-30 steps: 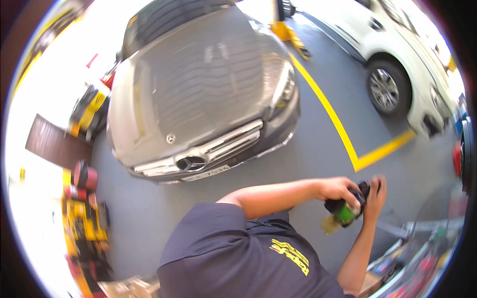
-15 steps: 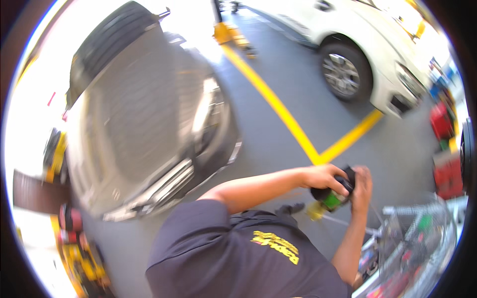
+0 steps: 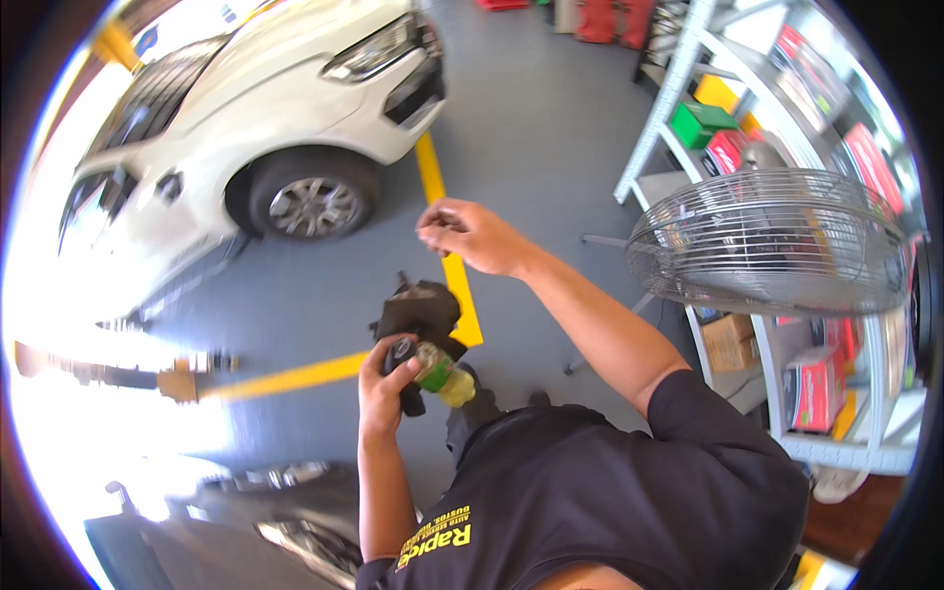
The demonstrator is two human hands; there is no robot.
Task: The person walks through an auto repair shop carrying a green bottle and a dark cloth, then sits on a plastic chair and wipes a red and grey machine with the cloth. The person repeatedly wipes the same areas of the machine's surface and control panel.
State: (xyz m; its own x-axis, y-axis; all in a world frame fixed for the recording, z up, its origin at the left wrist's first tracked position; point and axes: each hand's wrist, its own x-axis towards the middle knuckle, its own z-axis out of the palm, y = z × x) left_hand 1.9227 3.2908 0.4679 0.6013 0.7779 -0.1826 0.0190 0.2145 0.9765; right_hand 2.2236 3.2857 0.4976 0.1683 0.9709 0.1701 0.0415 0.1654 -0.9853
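The left hand (image 3: 383,388), fingers closed, grips a tilted green-labelled bottle (image 3: 436,369), with a black item (image 3: 413,310) bunched against it. The right hand (image 3: 477,236) is raised apart from both, fingers curled; whether they pinch anything cannot be told. Beneath, a yellow line (image 3: 431,177) crosses the grey floor (image 3: 531,108), which lies open between the front edge of the white car (image 3: 305,93) and the upright of the metal shelf (image 3: 665,103). The caged fan (image 3: 767,236) bounds the room at right, well apart from the right hand.
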